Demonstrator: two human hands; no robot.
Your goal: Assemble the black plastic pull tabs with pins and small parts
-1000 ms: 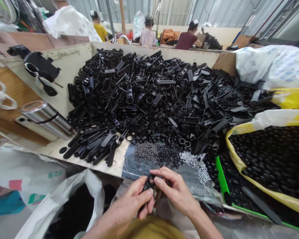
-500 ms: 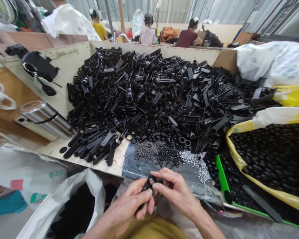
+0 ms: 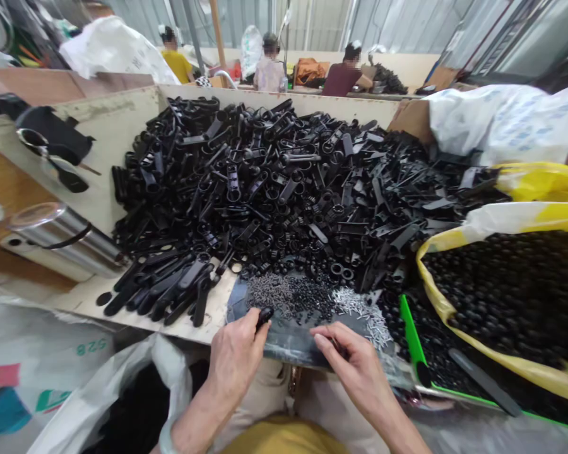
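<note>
My left hand is closed round a black plastic part, whose rounded end sticks out past the thumb; the rest is hidden in the fist. To its right, my right hand is held apart with thumb and fingers pinched together. Something dark shows under those fingers, too hidden to name. Just beyond both hands lie small heaps on a dark mat: tiny brownish-grey pieces, tiny black pieces and silver pins.
A large heap of black plastic parts fills the bin. Longer black pieces lie front left, beside a steel flask. A yellow-edged sack of black pieces and a green strip stand right. Several people work behind.
My hands have come apart. The left has turned and moved left and up with the black plastic part; the right has shifted right. The whole view has swung slightly.
</note>
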